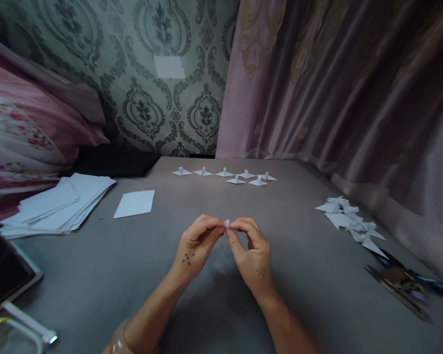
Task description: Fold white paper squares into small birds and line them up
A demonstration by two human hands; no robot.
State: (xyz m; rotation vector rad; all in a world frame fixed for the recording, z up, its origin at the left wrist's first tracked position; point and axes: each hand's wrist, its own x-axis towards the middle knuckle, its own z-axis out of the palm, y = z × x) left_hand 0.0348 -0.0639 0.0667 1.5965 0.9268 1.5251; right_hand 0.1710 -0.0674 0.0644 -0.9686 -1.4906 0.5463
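Observation:
Between the fingertips of both hands is a small folded white paper piece (pixel 227 223), mostly hidden by the fingers. My left hand (pixel 199 241) pinches it from the left with thumb and forefinger. From the right, my right hand (pixel 251 246) pinches it the same way. Both hands are held above the middle of the grey table (pixel 133 275). Beyond them, several folded paper cranes (pixel 237 180) with spread wings stand in two loose rows near the table's far side. A square white sheet of paper (pixel 135 203) lies flat to the left of my hands.
On the left is a stack of white paper (pixel 74 201), with a dark-screened tablet (pixel 7 270) and a white cable (pixel 29 319) nearer. At right lies a pile of folded white paper shapes (pixel 349 219) beside scissors (pixel 398 292). Curtains (pixel 317 98) hang along the right edge.

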